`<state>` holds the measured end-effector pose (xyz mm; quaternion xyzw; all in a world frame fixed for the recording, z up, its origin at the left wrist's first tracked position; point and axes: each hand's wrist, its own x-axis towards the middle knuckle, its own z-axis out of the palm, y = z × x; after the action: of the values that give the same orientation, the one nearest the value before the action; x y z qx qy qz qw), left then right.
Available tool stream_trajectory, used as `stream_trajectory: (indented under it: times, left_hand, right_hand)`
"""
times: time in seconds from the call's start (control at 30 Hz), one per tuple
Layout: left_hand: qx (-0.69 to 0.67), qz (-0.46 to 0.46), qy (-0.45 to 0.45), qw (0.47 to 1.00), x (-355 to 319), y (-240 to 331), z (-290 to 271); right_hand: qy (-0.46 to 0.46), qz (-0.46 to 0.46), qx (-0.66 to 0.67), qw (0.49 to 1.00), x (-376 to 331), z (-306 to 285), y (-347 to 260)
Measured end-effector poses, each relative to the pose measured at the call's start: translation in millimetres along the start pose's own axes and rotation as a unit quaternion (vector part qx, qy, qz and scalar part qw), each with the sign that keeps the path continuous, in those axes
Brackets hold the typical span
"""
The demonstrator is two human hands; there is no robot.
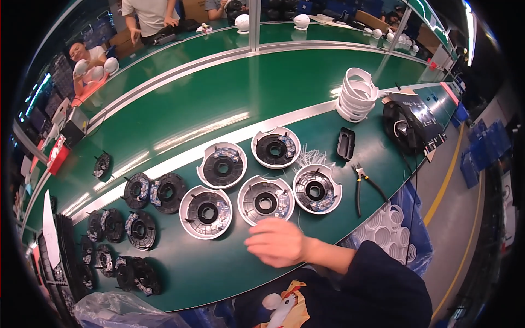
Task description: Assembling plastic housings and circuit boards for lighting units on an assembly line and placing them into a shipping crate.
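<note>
My right hand (276, 242) reaches in from the lower right, its fingers curled together; whether anything is inside them is hidden. It is just in front of a round white housing (252, 221) and covers part of the near rim. Inside that housing sits a black ring-shaped part with a blue circuit board. More white housings fitted the same way stand around it: one at the left (190, 229), one at the right (336, 203) and others behind. A bundle of thin white strips (316, 158) lies behind the right one. My left hand is not in view.
Loose black discs with boards (141, 232) spread over the left of the green table (213, 268). To the right are cutting pliers (360, 183), a black tray (345, 144), stacked white shells (356, 98) and a blue bin (421, 235) of white rings. People work across the conveyor (219, 87).
</note>
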<state>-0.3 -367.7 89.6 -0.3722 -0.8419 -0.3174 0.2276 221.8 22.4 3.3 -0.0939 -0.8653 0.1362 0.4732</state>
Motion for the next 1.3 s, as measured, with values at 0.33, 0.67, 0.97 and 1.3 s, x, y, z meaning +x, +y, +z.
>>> stream_trajectory:
  times: [0.33, 0.67, 0.97, 1.3]
  left_hand:
    - [-0.23, -0.055, -0.099, 0.967, -18.8, 95.1, 132.9]
    - [-0.343, -0.039, -0.144, 0.927, -12.6, 93.7, 176.9]
    - [-0.475, -0.236, -0.203, 0.823, -5.0, 109.4, 222.6]
    - [-0.512, -0.284, -0.335, 0.738, 9.0, 119.5, 255.4]
  right_hand:
    - [0.129, 0.57, -0.264, 0.767, -73.4, -99.3, 21.9]
    - [0.155, 0.622, -0.081, 0.763, -92.7, -91.6, 54.1]
    - [0.4, 0.517, 0.208, 0.728, -115.2, -91.6, 63.8]
    - [0.44, 0.422, 0.325, 0.723, -68.9, -92.6, 36.9]
